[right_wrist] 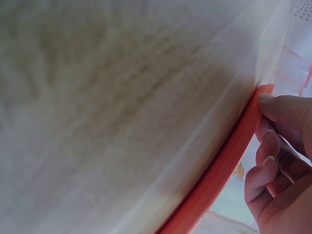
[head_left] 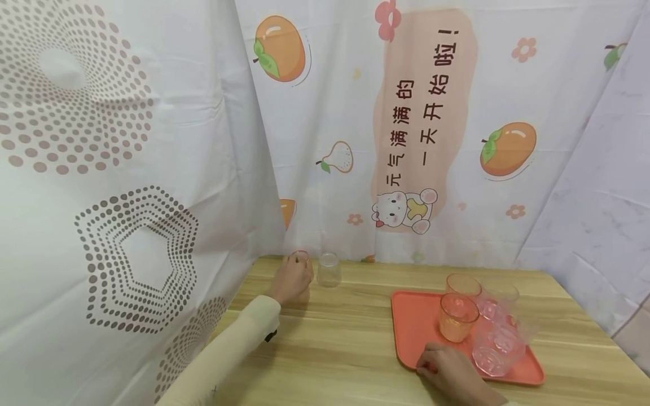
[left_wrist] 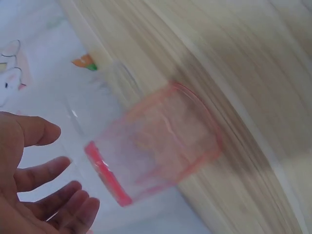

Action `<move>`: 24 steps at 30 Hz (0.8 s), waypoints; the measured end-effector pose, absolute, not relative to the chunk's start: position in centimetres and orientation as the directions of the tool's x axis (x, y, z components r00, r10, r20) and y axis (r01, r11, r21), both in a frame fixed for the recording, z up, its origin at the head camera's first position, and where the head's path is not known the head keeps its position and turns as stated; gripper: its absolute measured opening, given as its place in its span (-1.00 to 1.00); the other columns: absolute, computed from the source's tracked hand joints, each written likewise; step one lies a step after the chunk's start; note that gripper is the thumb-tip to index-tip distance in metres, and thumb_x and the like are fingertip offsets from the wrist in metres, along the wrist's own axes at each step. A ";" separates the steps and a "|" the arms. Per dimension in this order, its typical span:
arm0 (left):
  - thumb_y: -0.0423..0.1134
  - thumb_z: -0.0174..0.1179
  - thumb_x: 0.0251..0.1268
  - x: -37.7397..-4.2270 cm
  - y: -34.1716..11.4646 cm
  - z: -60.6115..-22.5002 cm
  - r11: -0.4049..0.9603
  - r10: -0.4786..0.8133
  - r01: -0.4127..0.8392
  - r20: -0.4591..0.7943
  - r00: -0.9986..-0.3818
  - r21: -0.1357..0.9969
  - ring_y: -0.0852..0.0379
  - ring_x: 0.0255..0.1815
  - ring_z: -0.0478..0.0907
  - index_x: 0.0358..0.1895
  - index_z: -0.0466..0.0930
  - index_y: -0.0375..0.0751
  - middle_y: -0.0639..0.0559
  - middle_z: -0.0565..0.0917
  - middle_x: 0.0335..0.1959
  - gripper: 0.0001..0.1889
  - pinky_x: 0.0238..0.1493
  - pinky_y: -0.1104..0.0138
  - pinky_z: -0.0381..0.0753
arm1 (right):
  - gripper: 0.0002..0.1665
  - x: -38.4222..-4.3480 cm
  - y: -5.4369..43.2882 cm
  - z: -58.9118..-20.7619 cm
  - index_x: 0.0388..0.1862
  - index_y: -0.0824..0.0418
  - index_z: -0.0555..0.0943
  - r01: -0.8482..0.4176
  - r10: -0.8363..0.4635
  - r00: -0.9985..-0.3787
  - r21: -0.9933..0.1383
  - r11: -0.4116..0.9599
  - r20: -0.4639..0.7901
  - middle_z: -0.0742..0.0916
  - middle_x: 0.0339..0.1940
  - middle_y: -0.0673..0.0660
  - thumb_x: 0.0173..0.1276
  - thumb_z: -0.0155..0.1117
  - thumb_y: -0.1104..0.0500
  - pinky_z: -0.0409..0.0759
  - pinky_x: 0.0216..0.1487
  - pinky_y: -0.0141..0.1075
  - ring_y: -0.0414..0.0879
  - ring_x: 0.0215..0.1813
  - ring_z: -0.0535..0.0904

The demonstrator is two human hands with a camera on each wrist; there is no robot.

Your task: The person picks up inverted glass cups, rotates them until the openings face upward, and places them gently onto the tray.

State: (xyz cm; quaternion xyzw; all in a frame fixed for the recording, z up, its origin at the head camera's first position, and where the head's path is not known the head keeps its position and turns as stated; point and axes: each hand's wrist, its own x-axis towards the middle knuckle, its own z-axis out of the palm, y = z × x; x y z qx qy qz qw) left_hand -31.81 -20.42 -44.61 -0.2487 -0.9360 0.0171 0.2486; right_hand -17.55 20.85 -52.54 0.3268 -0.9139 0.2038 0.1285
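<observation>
My left hand (head_left: 295,276) is at the back left of the table, beside a pink see-through cup (head_left: 303,294). In the left wrist view this pink cup (left_wrist: 161,141) stands upside down, its thick red base towards the hand (left_wrist: 48,180). The fingers are loosely bent and apart from it. A clear cup (head_left: 329,272) stands just to its right. With thumb and fingers, my right hand (head_left: 449,369) pinches the near rim of a red tray (head_left: 413,321); the right wrist view shows the thumb (right_wrist: 282,108) on the tray edge (right_wrist: 219,170).
On the tray stand an orange cup (head_left: 459,324), another orange-tinted cup (head_left: 463,286) behind it and several pink and clear cups (head_left: 500,349), some lying tipped over. A wooden table (head_left: 350,344) lies under everything. Printed curtains (head_left: 345,208) hang along its back and left side.
</observation>
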 end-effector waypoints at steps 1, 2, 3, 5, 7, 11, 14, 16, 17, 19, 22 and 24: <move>-0.29 0.34 0.36 -31.9 -20.7 -44.7 0.855 0.519 0.450 0.455 -0.724 -0.258 -0.15 -0.31 0.55 -0.42 0.63 -0.37 -0.29 0.64 -0.25 -0.78 -0.20 0.05 0.56 | -0.78 -17.5 20.9 -52.6 -0.44 -0.16 0.71 -0.649 -0.544 -0.753 -0.286 0.705 0.369 0.55 -0.40 -0.34 0.14 0.62 0.12 0.51 -0.42 -0.35 -0.46 -0.37 0.46; -0.24 0.39 0.32 -31.9 -20.9 -44.8 0.826 0.562 0.439 0.448 -0.696 -0.354 -0.15 -0.31 0.53 -0.43 0.63 -0.37 -0.28 0.64 -0.28 -0.74 -0.19 0.05 0.52 | -0.78 -17.5 20.9 -52.6 -0.44 -0.16 0.70 -0.648 -0.544 -0.755 -0.286 0.706 0.367 0.54 -0.40 -0.34 0.14 0.62 0.12 0.51 -0.43 -0.35 -0.46 -0.37 0.46; -0.17 0.43 0.29 -31.9 -21.2 -44.9 0.806 0.584 0.424 0.446 -0.678 -0.412 -0.13 -0.32 0.52 -0.46 0.65 -0.33 -0.25 0.64 -0.31 -0.70 -0.21 0.06 0.47 | -0.78 -17.5 21.0 -52.6 -0.44 -0.16 0.70 -0.648 -0.544 -0.755 -0.287 0.706 0.367 0.54 -0.40 -0.34 0.13 0.63 0.12 0.50 -0.43 -0.35 -0.46 -0.37 0.46; -0.06 0.47 0.23 -32.0 -21.6 -45.1 0.746 0.644 0.384 0.442 -0.625 -0.543 -0.07 -0.39 0.49 -0.53 0.67 -0.27 -0.17 0.62 -0.39 -0.65 -0.31 0.13 0.43 | -0.78 -17.5 21.0 -52.6 -0.44 -0.16 0.71 -0.647 -0.543 -0.756 -0.291 0.705 0.366 0.55 -0.40 -0.33 0.13 0.63 0.12 0.50 -0.43 -0.35 -0.46 -0.37 0.45; -0.04 0.50 0.15 -32.0 -22.0 -45.2 0.725 0.668 0.360 0.471 -0.576 -0.588 -0.02 -0.43 0.46 -0.59 0.67 -0.22 -0.10 0.58 -0.46 -0.65 -0.38 0.18 0.37 | -0.78 -17.6 21.0 -52.6 -0.43 -0.16 0.71 -0.649 -0.546 -0.755 -0.294 0.702 0.364 0.55 -0.40 -0.32 0.13 0.63 0.12 0.50 -0.43 -0.35 -0.45 -0.37 0.45; -0.27 0.48 0.08 -32.2 -22.7 -45.5 0.705 0.701 0.350 0.529 -0.478 -0.617 0.01 -0.56 0.41 -0.69 0.61 -0.14 -0.07 0.50 -0.53 -0.72 -0.50 0.23 0.35 | -0.78 -17.7 20.9 -52.5 -0.43 -0.16 0.72 -0.652 -0.550 -0.753 -0.297 0.698 0.361 0.56 -0.40 -0.32 0.14 0.62 0.13 0.50 -0.42 -0.35 -0.45 -0.36 0.46; -0.38 0.35 0.12 -32.5 -22.8 -45.6 0.803 0.596 0.455 0.495 -0.632 -0.386 -0.10 -0.46 0.50 -0.60 0.62 -0.20 -0.18 0.57 -0.42 -0.82 -0.39 0.10 0.51 | -0.78 -17.6 20.8 -52.3 -0.43 -0.16 0.71 -0.648 -0.548 -0.757 -0.304 0.698 0.357 0.55 -0.40 -0.32 0.14 0.61 0.14 0.50 -0.42 -0.35 -0.45 -0.36 0.46; -0.35 0.28 0.22 -32.9 -22.7 -45.9 0.879 0.461 0.466 0.430 -0.776 -0.102 -0.24 -0.27 0.58 -0.49 0.65 -0.24 -0.30 0.63 -0.27 -0.87 -0.15 -0.04 0.56 | -0.78 -17.6 20.8 -52.2 -0.43 -0.15 0.71 -0.651 -0.546 -0.754 -0.307 0.694 0.364 0.55 -0.40 -0.32 0.14 0.61 0.15 0.49 -0.42 -0.36 -0.45 -0.37 0.45; -0.32 0.24 0.26 -33.0 -22.7 -45.9 0.901 0.397 0.434 0.395 -0.828 0.004 -0.27 -0.20 0.58 -0.45 0.64 -0.25 -0.32 0.64 -0.23 -0.87 -0.05 -0.09 0.54 | -0.78 -17.6 20.8 -52.2 -0.43 -0.14 0.71 -0.652 -0.546 -0.753 -0.309 0.693 0.366 0.55 -0.40 -0.32 0.15 0.61 0.15 0.49 -0.42 -0.36 -0.45 -0.37 0.45; -0.27 0.21 0.30 -33.2 -22.6 -45.9 0.911 0.276 0.357 0.337 -0.900 0.208 -0.28 -0.12 0.58 -0.43 0.62 -0.21 -0.29 0.67 -0.21 -0.86 0.09 -0.13 0.49 | -0.78 -17.6 20.8 -52.2 -0.43 -0.15 0.71 -0.653 -0.545 -0.753 -0.310 0.691 0.369 0.55 -0.40 -0.32 0.14 0.61 0.15 0.49 -0.43 -0.36 -0.45 -0.37 0.45; -0.26 0.23 0.30 -33.3 -22.7 -45.6 0.894 0.251 0.339 0.300 -0.920 0.292 -0.13 -0.28 0.60 -0.47 0.60 -0.11 -0.09 0.67 -0.35 -0.84 -0.10 -0.05 0.57 | -0.78 -17.6 20.9 -52.4 -0.44 -0.15 0.71 -0.654 -0.543 -0.750 -0.305 0.692 0.378 0.55 -0.41 -0.32 0.13 0.62 0.15 0.49 -0.43 -0.36 -0.45 -0.38 0.45; -0.23 0.26 0.33 -33.2 -22.8 -45.4 0.884 0.225 0.313 0.269 -0.936 0.348 -0.02 -0.41 0.55 -0.47 0.59 -0.08 0.00 0.62 -0.46 -0.82 -0.31 0.03 0.57 | -0.78 -17.7 20.8 -52.5 -0.44 -0.15 0.72 -0.657 -0.544 -0.748 -0.303 0.691 0.380 0.54 -0.41 -0.33 0.13 0.62 0.14 0.49 -0.43 -0.37 -0.46 -0.38 0.45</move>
